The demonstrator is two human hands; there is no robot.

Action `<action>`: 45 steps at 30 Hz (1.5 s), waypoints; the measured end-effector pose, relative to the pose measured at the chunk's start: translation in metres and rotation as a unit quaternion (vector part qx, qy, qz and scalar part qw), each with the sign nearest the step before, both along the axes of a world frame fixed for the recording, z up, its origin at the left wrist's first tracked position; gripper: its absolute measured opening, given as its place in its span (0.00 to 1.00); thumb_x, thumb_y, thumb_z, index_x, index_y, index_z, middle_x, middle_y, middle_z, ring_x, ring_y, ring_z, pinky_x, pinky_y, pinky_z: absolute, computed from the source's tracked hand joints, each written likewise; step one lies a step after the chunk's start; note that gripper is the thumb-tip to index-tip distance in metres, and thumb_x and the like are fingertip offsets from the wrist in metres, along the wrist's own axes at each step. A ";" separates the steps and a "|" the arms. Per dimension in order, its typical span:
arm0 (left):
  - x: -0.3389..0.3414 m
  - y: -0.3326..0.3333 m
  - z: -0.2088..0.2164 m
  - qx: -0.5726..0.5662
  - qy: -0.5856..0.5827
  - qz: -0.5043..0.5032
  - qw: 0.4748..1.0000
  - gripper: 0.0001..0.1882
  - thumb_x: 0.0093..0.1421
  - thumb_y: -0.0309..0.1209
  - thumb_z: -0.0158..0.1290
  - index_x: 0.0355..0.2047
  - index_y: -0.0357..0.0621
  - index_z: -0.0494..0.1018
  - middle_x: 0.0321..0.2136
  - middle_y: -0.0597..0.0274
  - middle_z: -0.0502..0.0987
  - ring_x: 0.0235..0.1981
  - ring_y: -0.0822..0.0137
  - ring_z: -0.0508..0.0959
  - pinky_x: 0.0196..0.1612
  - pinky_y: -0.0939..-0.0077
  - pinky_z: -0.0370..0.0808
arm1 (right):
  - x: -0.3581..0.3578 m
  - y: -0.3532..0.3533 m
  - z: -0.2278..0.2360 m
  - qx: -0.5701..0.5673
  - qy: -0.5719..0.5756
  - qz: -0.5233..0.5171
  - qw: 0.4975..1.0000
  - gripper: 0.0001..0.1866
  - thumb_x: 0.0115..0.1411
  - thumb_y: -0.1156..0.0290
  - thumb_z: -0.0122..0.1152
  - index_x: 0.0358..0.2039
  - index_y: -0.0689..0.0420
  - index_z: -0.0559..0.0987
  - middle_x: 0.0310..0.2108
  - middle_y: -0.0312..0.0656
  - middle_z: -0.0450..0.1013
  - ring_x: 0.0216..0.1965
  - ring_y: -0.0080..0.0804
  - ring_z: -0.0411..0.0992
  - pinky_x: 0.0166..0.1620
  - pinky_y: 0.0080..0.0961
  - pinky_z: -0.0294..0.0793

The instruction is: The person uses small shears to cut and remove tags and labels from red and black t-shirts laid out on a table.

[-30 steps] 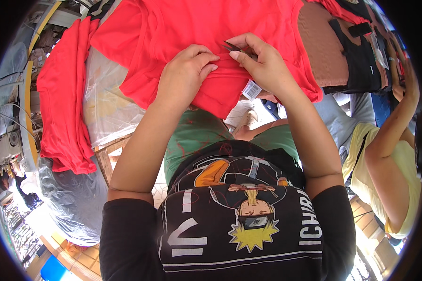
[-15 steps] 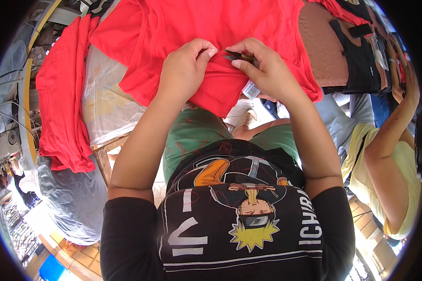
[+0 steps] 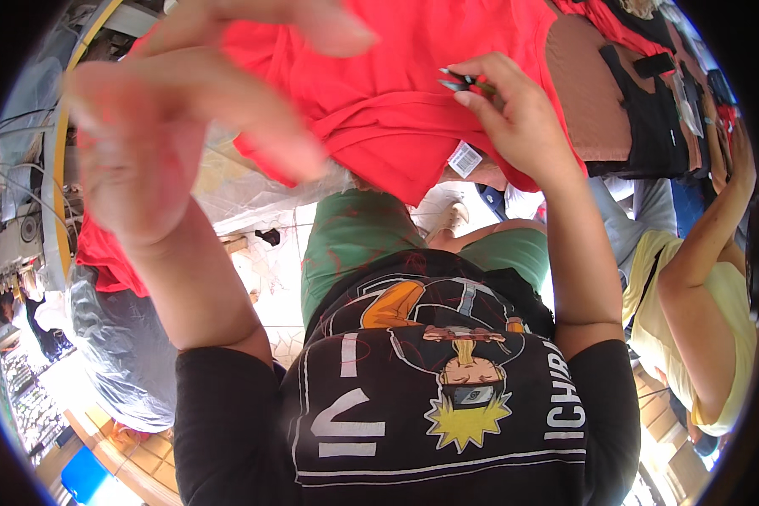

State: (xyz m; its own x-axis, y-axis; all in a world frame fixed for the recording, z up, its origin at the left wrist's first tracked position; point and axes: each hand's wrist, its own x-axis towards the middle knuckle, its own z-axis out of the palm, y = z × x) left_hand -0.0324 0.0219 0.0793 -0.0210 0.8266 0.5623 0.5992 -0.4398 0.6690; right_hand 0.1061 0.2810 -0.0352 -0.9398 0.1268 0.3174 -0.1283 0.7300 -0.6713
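A red garment (image 3: 379, 126) lies spread over the table in front of me, its lower edge hanging toward my lap. My right hand (image 3: 519, 118) is closed around small thread snips (image 3: 457, 83), with their blades pointing left above the fabric. A white barcode tag (image 3: 464, 158) sits on the garment just below that hand. My left hand (image 3: 148, 143) is raised at the left, close to the camera and blurred. Its fingers are spread apart, nothing shows in them, and it covers part of the red cloth behind.
More red fabric (image 3: 110, 261) hangs at the left above a plastic-wrapped bundle (image 3: 126, 363). Clear plastic sheeting (image 3: 261, 198) covers the near table edge. To the right are a brown padded surface (image 3: 582, 93), a black garment (image 3: 654, 118) and a person in a yellow top (image 3: 700, 312).
My left hand has let go of the red fabric and swung up and left, its fingers opening. The right hand has shifted slightly right with the snips.
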 end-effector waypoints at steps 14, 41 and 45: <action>-0.002 -0.068 -0.089 -0.436 0.042 0.460 0.772 0.19 0.60 0.40 0.58 0.44 0.37 0.74 0.42 0.59 0.78 0.46 0.64 0.76 0.50 0.70 0.69 | 0.022 0.018 -0.009 0.056 0.002 -0.117 0.991 0.13 0.56 0.68 0.66 0.40 0.59 0.79 0.29 0.38 0.75 0.28 0.25 0.72 0.31 0.24 0.72; 0.053 0.046 -0.107 -0.159 0.015 0.468 0.869 0.12 0.58 0.27 0.57 0.43 0.42 0.75 0.43 0.57 0.77 0.42 0.65 0.78 0.47 0.72 0.72 | 0.052 0.084 0.017 0.051 -0.108 0.002 0.993 0.11 0.60 0.73 0.58 0.43 0.61 0.78 0.34 0.47 0.77 0.33 0.36 0.74 0.39 0.29 0.72; 0.029 0.056 -0.116 -0.135 0.118 0.444 0.878 0.13 0.60 0.30 0.55 0.45 0.44 0.75 0.46 0.55 0.75 0.41 0.61 0.79 0.45 0.70 0.74 | 0.029 0.056 0.009 0.063 -0.077 0.046 0.994 0.11 0.60 0.74 0.57 0.43 0.62 0.77 0.37 0.49 0.76 0.38 0.42 0.75 0.43 0.29 0.72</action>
State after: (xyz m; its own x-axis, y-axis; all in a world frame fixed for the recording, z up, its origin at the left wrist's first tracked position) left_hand -0.0031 0.0781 -0.0371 -0.6339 0.6468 0.4240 0.7617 0.4271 0.4873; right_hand 0.1355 0.3369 -0.0263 -0.9842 0.0075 0.1772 -0.1006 0.7991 -0.5927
